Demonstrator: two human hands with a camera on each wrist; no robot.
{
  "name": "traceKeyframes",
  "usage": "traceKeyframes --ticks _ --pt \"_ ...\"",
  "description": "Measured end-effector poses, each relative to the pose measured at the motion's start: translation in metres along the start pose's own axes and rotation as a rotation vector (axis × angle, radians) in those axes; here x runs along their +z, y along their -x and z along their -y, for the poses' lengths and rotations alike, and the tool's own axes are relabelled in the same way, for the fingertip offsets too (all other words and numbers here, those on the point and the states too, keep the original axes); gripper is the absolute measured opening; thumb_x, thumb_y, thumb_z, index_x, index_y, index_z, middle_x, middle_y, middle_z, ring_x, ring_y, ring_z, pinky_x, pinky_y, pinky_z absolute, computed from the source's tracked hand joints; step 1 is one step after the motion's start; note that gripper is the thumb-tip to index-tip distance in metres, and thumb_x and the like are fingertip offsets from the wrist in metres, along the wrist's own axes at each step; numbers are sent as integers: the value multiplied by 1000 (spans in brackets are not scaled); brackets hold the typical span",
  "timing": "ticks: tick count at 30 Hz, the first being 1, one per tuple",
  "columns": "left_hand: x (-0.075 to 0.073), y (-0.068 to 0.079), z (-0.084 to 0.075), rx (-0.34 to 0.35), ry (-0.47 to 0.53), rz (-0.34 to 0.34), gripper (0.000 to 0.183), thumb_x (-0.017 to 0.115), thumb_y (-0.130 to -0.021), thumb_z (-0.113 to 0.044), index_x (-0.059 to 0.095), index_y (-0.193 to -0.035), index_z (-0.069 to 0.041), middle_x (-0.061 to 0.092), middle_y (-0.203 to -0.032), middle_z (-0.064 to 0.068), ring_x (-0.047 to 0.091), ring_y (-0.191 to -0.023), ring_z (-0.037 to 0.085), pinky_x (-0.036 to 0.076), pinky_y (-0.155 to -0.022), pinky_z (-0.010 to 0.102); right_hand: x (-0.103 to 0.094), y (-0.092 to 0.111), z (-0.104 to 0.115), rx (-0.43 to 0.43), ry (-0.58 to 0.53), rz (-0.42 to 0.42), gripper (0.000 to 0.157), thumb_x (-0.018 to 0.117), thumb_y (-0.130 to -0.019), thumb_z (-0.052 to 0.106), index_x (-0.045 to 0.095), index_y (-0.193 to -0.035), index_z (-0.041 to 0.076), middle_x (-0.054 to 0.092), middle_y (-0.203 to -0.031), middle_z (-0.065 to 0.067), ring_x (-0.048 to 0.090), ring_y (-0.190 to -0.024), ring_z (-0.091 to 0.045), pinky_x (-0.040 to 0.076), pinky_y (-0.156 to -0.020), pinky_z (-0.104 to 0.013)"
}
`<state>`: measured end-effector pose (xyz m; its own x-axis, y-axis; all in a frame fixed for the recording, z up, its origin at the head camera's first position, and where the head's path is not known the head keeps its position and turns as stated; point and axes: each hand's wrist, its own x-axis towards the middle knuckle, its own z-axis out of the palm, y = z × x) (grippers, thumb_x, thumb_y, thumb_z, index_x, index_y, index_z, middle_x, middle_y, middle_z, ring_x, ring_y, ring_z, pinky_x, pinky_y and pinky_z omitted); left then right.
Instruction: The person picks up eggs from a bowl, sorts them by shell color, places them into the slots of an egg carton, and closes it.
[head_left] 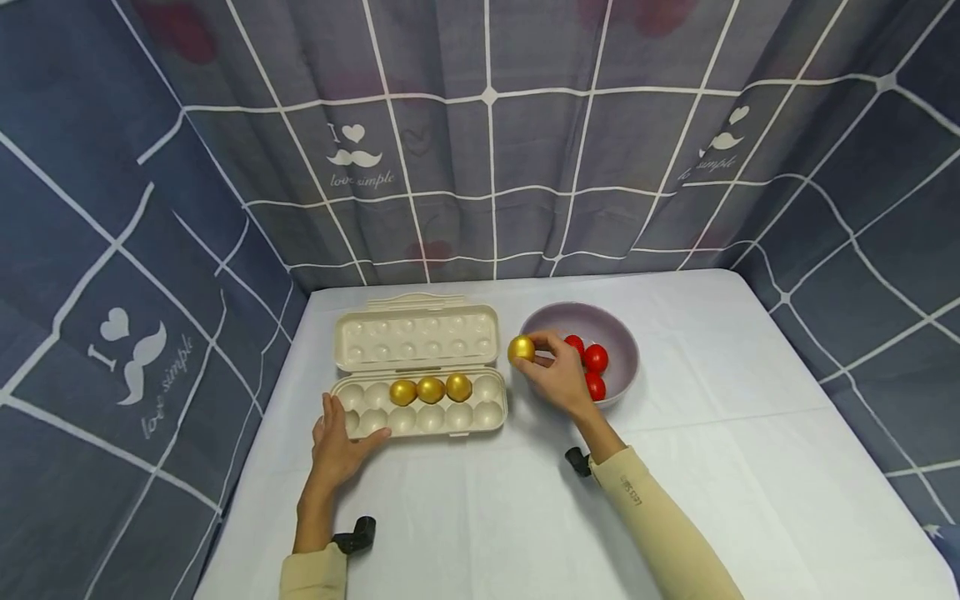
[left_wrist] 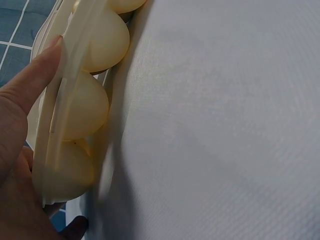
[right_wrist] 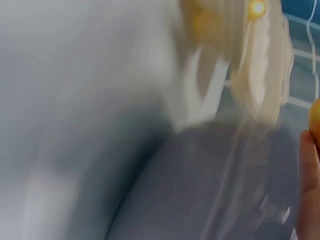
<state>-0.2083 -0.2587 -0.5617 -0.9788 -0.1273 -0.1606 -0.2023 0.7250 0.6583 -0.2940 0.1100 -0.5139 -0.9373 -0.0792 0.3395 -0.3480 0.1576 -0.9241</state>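
Pinches gold egg (head_left: pixel 521 348) in right hand (head_left: pixel 561 375); grips, with left hand (head_left: pixel 337 450), egg carton (head_left: pixel 430 418) stretching lengthwise, left of right fingertips (head_left: pixel 542 339).

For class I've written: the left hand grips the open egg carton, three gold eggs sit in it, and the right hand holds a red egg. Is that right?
No: the held egg in the right hand is gold, not red, as the head view shows. The left hand does grip the open egg carton, and three gold eggs sit in it.
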Motion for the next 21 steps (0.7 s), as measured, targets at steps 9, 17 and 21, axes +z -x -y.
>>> traceKeyframes --ticks 9,17,21 --pt "2 1 -2 2 12 3 124 72 -84 -56 -13 -153 3 -26 -158 17 -10 -145 48 0 -109 69 38 22 30 11 -35 121 38 72 -81 -10 56 -114 -17 61 -111 -30 59 -105 -40 53 -88 -48" --pt "0 0 -1 -11 0 7 124 72 -84 -56 -14 -152 2 -27 -158 16 -11 -145 48 -1 -110 68 53 25 -8 -22 168 146 38 78 -79 -6 62 -114 -7 66 -111 -20 63 -107 -34 50 -95 -45" --pt "-1 0 0 -1 -4 0 124 72 -84 -55 -13 -152 4 -25 -159 18 -10 -144 49 -1 -111 67 56 27 -24 -80 302 153 42 81 -76 -2 64 -114 -2 69 -110 -15 65 -103 -28 51 -93 -42"
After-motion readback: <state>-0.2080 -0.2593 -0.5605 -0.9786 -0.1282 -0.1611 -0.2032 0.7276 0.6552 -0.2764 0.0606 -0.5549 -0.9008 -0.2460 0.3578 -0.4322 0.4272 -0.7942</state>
